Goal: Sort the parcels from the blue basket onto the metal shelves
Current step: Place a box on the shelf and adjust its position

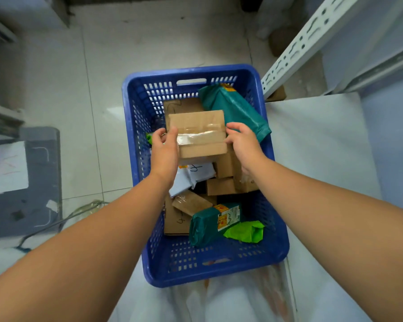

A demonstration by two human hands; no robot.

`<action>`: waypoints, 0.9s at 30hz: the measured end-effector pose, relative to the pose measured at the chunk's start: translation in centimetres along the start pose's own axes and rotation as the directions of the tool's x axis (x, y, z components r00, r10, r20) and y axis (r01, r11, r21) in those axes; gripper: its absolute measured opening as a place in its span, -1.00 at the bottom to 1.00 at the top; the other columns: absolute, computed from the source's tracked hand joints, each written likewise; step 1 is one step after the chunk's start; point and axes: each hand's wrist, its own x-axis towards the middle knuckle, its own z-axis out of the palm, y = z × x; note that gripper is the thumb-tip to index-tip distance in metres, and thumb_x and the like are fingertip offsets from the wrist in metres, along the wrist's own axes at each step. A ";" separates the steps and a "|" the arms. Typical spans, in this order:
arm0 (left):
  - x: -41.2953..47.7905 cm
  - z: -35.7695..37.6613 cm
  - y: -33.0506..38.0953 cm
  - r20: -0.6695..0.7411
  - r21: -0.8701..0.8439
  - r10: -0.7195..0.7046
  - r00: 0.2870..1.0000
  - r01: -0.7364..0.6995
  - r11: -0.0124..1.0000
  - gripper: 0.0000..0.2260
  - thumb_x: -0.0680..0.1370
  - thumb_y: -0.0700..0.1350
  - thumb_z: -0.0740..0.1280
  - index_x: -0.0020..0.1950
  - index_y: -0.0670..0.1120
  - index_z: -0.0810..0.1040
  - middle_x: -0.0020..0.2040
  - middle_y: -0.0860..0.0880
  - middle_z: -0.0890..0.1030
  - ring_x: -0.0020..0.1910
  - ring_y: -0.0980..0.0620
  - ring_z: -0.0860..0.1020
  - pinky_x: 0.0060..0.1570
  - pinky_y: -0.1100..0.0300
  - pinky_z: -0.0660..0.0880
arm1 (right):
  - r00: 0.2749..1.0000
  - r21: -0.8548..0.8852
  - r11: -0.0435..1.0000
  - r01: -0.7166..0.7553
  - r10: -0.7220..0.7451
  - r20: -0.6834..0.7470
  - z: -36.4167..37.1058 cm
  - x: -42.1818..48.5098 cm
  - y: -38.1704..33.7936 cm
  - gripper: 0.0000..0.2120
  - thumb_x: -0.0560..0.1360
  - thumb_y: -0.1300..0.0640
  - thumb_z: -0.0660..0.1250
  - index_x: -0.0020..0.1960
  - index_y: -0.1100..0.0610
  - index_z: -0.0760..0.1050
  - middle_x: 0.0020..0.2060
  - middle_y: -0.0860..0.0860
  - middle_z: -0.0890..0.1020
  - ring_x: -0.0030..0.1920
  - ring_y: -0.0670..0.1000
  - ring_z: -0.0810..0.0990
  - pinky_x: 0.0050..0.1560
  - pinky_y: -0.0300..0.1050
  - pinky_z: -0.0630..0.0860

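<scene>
A taped cardboard box (197, 126) is being held over the middle of the blue basket (135, 173), above the other parcels. Around and beneath it are lying a dark teal mailer bag (234, 110), a white mailer (196, 174), further cardboard boxes (221, 185), a teal labelled parcel (207, 225) and a bright green bag (246, 232). A perforated shelf upright (310, 43) is slanting past the basket's right side. Both forearms are reaching forward; the left hand (164, 146) and right hand (243, 145) are gripping opposite edges, fingers curled round the box.
</scene>
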 end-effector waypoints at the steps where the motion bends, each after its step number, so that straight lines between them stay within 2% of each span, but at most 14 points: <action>1: -0.4 -0.1 0.3 0.012 0.011 0.005 1.000 -0.005 1.000 -0.57 0.60 0.11 0.17 0.43 -0.01 0.28 0.26 0.05 0.43 0.17 0.06 0.42 0.08 0.17 0.40 | 1.000 0.003 1.000 0.001 -0.001 0.002 -0.2 -0.5 -0.3 -0.55 0.47 0.44 0.16 0.33 0.21 0.41 0.29 0.07 0.51 0.09 -0.07 0.47 -0.18 -0.44 0.41; 3: -1.1 -0.4 0.7 0.041 0.039 0.025 0.999 -0.027 0.999 -0.57 0.60 0.01 0.22 0.44 -0.02 0.24 0.26 0.05 0.41 0.13 0.09 0.41 -0.04 0.25 0.38 | 1.000 0.011 1.000 -0.005 0.005 0.002 -0.6 -1.2 -0.4 -0.53 0.47 0.45 0.15 0.33 0.19 0.42 0.29 0.05 0.50 0.14 -0.04 0.49 -0.05 -0.36 0.46; 5: -1.5 -0.9 0.5 0.076 0.109 0.048 0.996 -0.056 0.992 -0.54 0.56 -0.07 0.28 0.43 0.00 0.23 0.30 0.02 0.39 0.16 0.06 0.42 0.02 0.22 0.42 | 1.000 0.038 0.999 -0.018 0.019 -0.003 -0.9 -1.9 -0.2 -0.52 0.47 0.47 0.13 0.33 0.16 0.40 0.32 0.07 0.49 0.22 0.04 0.52 0.10 -0.20 0.50; 9: -2.4 -2.3 -0.5 0.128 0.354 0.087 0.988 -0.128 0.927 -0.38 0.42 -0.04 0.37 0.44 0.09 0.22 0.36 -0.03 0.33 0.26 -0.05 0.39 0.26 -0.06 0.43 | 0.996 0.106 0.991 -0.084 0.084 0.011 -0.9 -3.5 0.3 -0.49 0.50 0.48 0.12 0.37 0.10 0.37 0.38 0.13 0.39 0.14 0.10 0.60 0.04 -0.16 0.53; 12: -3.0 -3.0 -1.2 0.147 0.325 0.037 0.988 -0.084 0.942 -0.42 0.50 -0.03 0.34 0.47 0.06 0.19 0.38 -0.04 0.35 0.27 -0.04 0.40 0.27 -0.04 0.41 | 0.986 0.183 0.969 -0.169 0.164 0.043 -0.6 -4.6 0.8 -0.50 0.52 0.48 0.13 0.42 0.19 0.34 0.30 0.20 0.43 0.06 0.04 0.58 -0.07 -0.20 0.56; 14: -3.3 -3.1 -1.7 0.104 0.260 -0.041 0.994 0.013 0.966 -0.36 0.53 0.02 0.31 0.52 0.09 0.05 0.41 -0.05 0.33 0.30 -0.08 0.38 0.25 -0.03 0.40 | 0.960 0.314 0.907 -0.280 0.264 0.094 -0.3 -5.2 1.1 -0.56 0.55 0.45 0.11 0.41 0.28 0.33 0.11 0.21 0.50 -0.06 0.00 0.57 -0.18 -0.22 0.55; 15: -3.4 -3.0 -2.0 0.079 0.252 -0.085 0.993 0.062 0.966 -0.31 0.50 0.11 0.31 0.52 0.13 0.00 0.43 -0.06 0.30 0.33 -0.12 0.35 0.28 -0.08 0.37 | 0.948 0.318 0.893 -0.319 0.300 0.108 0.0 -5.4 1.3 -0.58 0.56 0.42 0.11 0.40 0.28 0.33 0.02 0.17 0.52 -0.11 -0.02 0.56 -0.24 -0.24 0.53; 16: -3.6 -2.8 -2.3 0.066 0.281 -0.119 0.991 0.096 0.955 -0.25 0.45 0.22 0.31 0.52 0.17 -0.02 0.45 -0.08 0.26 0.37 -0.16 0.31 0.31 -0.15 0.32 | 0.940 0.244 0.908 -0.340 0.322 0.111 0.3 -5.6 1.5 -0.59 0.56 0.39 0.12 0.40 0.26 0.36 -0.05 0.13 0.52 -0.16 -0.04 0.54 -0.27 -0.26 0.50; 18: -4.3 -2.4 -2.7 0.071 0.391 -0.169 0.983 0.129 0.911 -0.18 0.39 0.35 0.30 0.52 0.20 -0.03 0.47 -0.09 0.16 0.41 -0.21 0.22 0.35 -0.20 0.25 | 0.938 -0.063 0.946 -0.318 0.323 0.126 0.7 -6.1 2.2 -0.57 0.56 0.34 0.12 0.41 0.15 0.38 -0.05 0.08 0.53 -0.16 -0.04 0.50 -0.20 -0.23 0.46; 20: -4.8 -2.1 -3.3 0.091 0.476 -0.179 0.980 0.115 0.872 -0.15 0.38 0.37 0.32 0.52 0.19 -0.04 0.46 -0.09 0.11 0.41 -0.22 0.20 0.36 -0.16 0.25 | 0.940 -0.252 0.933 -0.258 0.303 0.157 1.0 -6.6 3.3 -0.50 0.55 0.34 0.12 0.46 0.07 0.32 0.22 0.08 0.51 0.16 0.07 0.47 0.16 -0.01 0.40; 21: -4.9 -2.1 -3.6 0.102 0.492 -0.181 0.978 0.109 0.864 -0.12 0.37 0.37 0.33 0.53 0.18 -0.06 0.46 -0.10 0.10 0.41 -0.21 0.19 0.35 -0.13 0.25 | 0.935 -0.261 0.928 -0.266 0.314 0.162 1.1 -6.8 3.9 -0.48 0.55 0.32 0.14 0.48 0.05 0.29 0.33 0.07 0.44 0.28 0.11 0.39 0.25 0.07 0.33; 22: -5.1 -2.1 -3.9 0.111 0.496 -0.184 0.977 0.106 0.862 -0.08 0.35 0.36 0.36 0.53 0.17 -0.09 0.45 -0.10 0.09 0.41 -0.20 0.20 0.35 -0.09 0.24 | 0.928 -0.236 0.926 -0.294 0.336 0.161 1.2 -7.2 4.3 -0.48 0.55 0.28 0.18 0.48 0.03 0.27 0.36 0.07 0.40 0.30 0.12 0.35 0.26 0.11 0.30; 25: -5.6 -2.3 -4.8 0.101 0.490 -0.181 0.978 0.109 0.865 -0.07 0.39 0.34 0.34 0.55 0.12 -0.14 0.48 -0.12 0.09 0.42 -0.20 0.21 0.39 -0.08 0.24 | 0.897 -0.127 0.904 -0.408 0.423 0.125 1.2 -7.5 5.9 -0.45 0.52 0.04 0.30 0.46 -0.02 0.20 0.28 0.06 0.43 0.22 0.13 0.43 0.11 0.12 0.41; 27: -5.6 -2.3 -5.1 0.075 0.462 -0.187 0.980 0.132 0.877 -0.16 0.43 0.34 0.26 0.56 0.07 -0.06 0.53 -0.13 0.08 0.45 -0.19 0.20 0.39 -0.14 0.24 | 0.909 -0.127 0.908 -0.400 0.411 0.073 0.8 -7.4 7.0 -0.25 0.48 -0.05 0.38 0.51 -0.06 0.03 0.33 0.07 0.42 0.23 0.15 0.46 0.03 0.05 0.44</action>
